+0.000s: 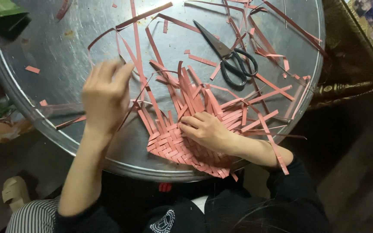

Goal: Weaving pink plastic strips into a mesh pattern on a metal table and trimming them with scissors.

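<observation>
Weaving item: pink strip mat (182, 144), light, floppy, prob. tears easily; right hand (203, 129) pins it flat, fingers together; left hand (104, 97) fingers pinch one strip (137, 97); scissors (229, 58) on table (57, 56).

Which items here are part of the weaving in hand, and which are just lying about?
In use: woven pink mat, loose pink strips, left hand pulling a strip, right hand pressing the mat.
Lying about: black scissors, cut scraps, green packet.
</observation>
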